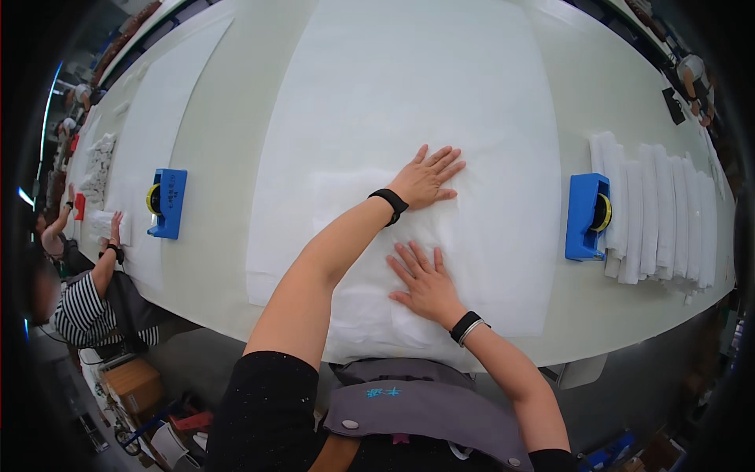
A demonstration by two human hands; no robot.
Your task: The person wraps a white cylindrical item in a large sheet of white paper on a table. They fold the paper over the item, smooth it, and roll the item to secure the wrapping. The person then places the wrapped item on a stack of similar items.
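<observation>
White sheet (409,86), blue tape dispensers (580,216), black-and-white striped shirt (81,311), grey apron (429,413)

Here's the broad, thin white sheet (409,79) lying on the pale, smooth table (228,149); blue boxy tape dispenser (172,206) left, second dispenser (580,220) right, long white bundles (659,216) just beyond it!

The top edge cuts off the sheet (409,75). The left hand (425,182) and right hand (431,289) hide patches of the cloth (344,195), whose layers blend too closely to count. The lower edge crops the left sleeve (263,417). The striped co-worker's head (41,289) is blurred.
</observation>
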